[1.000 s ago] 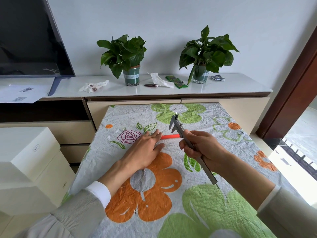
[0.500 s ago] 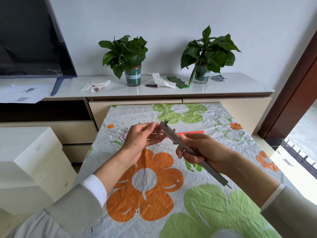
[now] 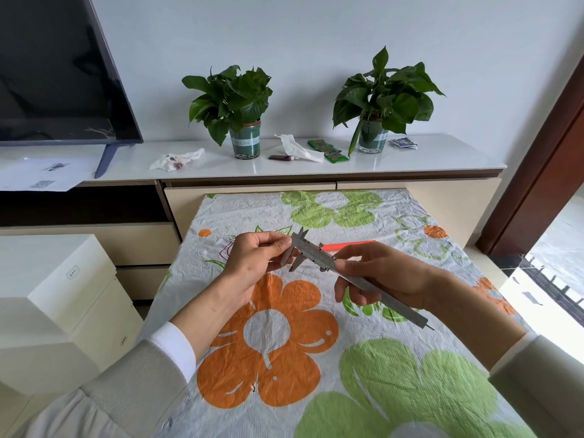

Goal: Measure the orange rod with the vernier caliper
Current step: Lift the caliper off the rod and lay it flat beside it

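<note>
The steel vernier caliper (image 3: 319,255) is held in the air over the table, jaws to the upper left, beam running down to the right. My right hand (image 3: 379,273) grips its beam, thumb on the slider. My left hand (image 3: 256,257) pinches the jaw end with fingertips. The jaws look nearly closed with nothing between them. The orange rod (image 3: 350,245) lies flat on the flowered tablecloth (image 3: 284,358) just behind my right hand, partly hidden by the caliper and my fingers.
A white cabinet top (image 3: 426,159) behind the table carries two potted plants (image 3: 234,109) (image 3: 382,99), tissues, packets and a TV (image 3: 53,71). White boxes (image 3: 53,298) stand to the left. A brown door frame (image 3: 543,159) is at the right.
My left hand lifted off the rod and took the caliper's jaw end. The caliper swung lower and more level. The rod now lies alone on the cloth.
</note>
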Demonstrator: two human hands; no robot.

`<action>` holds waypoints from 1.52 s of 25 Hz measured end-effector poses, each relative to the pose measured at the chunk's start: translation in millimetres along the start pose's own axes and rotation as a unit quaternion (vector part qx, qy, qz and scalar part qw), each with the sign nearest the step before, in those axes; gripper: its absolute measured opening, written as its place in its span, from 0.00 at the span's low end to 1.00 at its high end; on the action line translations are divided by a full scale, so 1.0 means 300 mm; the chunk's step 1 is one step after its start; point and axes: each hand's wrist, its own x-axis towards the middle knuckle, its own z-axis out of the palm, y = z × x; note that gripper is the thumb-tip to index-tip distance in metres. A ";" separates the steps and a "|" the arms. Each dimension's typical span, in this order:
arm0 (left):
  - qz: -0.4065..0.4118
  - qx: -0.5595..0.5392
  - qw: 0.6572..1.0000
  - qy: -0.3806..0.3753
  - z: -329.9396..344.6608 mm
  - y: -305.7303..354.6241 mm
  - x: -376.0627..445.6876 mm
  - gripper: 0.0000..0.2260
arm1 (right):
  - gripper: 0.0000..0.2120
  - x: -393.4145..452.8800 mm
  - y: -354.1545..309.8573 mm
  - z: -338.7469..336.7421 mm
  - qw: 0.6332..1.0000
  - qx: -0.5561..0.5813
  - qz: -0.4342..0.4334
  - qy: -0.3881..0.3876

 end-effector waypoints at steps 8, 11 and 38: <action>-0.005 0.062 0.997 0.037 -0.007 -0.021 0.002 0.02 | 0.07 0.004 0.006 -0.061 0.923 -0.348 -0.055 0.157; -0.007 0.069 0.997 0.041 -0.009 -0.025 -0.005 0.02 | 0.07 0.011 0.019 -0.062 0.879 -0.418 -0.096 0.208; 0.020 0.102 0.994 0.031 -0.014 -0.016 -0.032 0.06 | 0.10 0.028 0.055 -0.055 0.851 -0.425 -0.120 0.286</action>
